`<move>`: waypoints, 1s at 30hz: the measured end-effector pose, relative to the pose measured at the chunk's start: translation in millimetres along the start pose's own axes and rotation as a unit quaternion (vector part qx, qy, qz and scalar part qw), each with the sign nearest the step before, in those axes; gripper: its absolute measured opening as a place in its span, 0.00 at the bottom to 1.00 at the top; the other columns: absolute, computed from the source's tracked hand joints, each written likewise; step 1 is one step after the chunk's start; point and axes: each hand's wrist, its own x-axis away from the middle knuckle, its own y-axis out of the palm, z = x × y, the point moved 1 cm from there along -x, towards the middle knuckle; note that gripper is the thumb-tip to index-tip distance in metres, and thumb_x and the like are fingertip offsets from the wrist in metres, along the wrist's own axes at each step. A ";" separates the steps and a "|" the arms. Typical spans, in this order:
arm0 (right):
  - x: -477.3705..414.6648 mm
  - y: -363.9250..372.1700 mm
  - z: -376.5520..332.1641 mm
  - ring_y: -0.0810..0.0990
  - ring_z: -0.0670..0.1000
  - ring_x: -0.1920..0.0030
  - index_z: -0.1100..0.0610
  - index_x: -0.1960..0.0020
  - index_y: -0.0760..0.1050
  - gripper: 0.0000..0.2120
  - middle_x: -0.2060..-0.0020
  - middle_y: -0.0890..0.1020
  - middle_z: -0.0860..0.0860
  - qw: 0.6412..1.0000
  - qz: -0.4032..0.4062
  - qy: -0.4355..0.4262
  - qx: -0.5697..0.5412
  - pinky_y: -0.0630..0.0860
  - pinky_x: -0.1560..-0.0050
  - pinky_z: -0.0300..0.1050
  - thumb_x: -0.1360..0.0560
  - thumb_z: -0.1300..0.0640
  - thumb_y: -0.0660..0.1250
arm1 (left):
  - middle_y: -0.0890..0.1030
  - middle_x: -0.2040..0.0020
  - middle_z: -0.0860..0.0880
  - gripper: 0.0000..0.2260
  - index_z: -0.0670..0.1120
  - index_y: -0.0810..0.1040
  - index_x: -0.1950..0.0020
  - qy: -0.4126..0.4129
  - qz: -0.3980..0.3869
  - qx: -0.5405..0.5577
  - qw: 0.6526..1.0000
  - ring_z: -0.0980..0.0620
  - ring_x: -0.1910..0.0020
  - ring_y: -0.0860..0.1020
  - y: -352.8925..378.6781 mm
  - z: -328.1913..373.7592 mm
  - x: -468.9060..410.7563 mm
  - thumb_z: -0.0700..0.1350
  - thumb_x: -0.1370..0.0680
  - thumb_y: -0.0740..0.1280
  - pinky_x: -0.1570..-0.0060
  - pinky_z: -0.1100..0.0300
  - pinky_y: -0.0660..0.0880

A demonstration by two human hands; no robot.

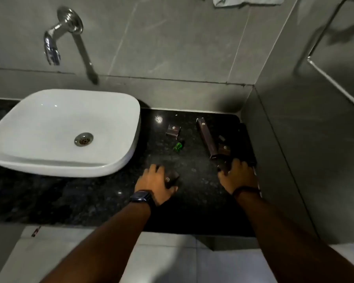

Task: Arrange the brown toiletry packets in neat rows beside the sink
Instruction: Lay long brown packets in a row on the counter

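Note:
On the black granite counter point(192, 201) right of the white sink point(39, 160) lie several brown toiletry packets. A small square one point(173, 130) sits near the back. A long narrow one point(206, 137) runs diagonally, with a short one point(224, 149) beside its near end. My left hand point(154, 185) is closed around a dark brown packet point(171, 179) resting on the counter. Further right, my right hand point(238, 176) grips another dark packet point(223, 168) near the side wall; most of it is hidden by my fingers.
A small green bottle point(178, 145) lies between the sink and the packets. A chrome tap point(53, 43) juts from the tiled wall above the sink. A grey wall point(278, 160) borders the counter on the right. A towel rail point(325, 74) hangs further right.

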 end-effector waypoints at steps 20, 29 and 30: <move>77.6 99.4 -77.1 0.78 0.62 0.40 0.59 0.35 0.66 0.31 0.39 0.75 0.60 0.990 -0.129 0.054 -0.018 0.77 0.43 0.50 0.32 0.47 0.71 | 0.82 0.42 0.41 0.21 0.49 0.76 0.39 -0.182 -0.042 0.103 0.977 0.38 0.43 0.81 16.9 -70.0 19.6 0.54 0.29 0.70 0.46 0.51 0.78; 61.5 78.8 -73.1 0.77 0.62 0.40 0.58 0.33 0.66 0.35 0.39 0.76 0.60 0.996 -0.079 0.039 -0.023 0.77 0.44 0.53 0.31 0.37 0.66 | 0.72 0.35 0.41 0.34 0.44 0.70 0.32 -0.190 -0.029 0.084 0.978 0.37 0.36 0.73 10.1 -45.0 9.8 0.64 0.30 0.69 0.37 0.48 0.72; 53.6 67.2 -65.7 0.77 0.63 0.39 0.59 0.33 0.66 0.34 0.39 0.76 0.60 0.998 -0.050 0.031 -0.022 0.76 0.44 0.53 0.30 0.38 0.65 | 0.71 0.34 0.41 0.34 0.44 0.69 0.31 -0.173 -0.011 0.077 0.982 0.37 0.36 0.72 7.0 -36.1 7.2 0.64 0.29 0.68 0.37 0.48 0.72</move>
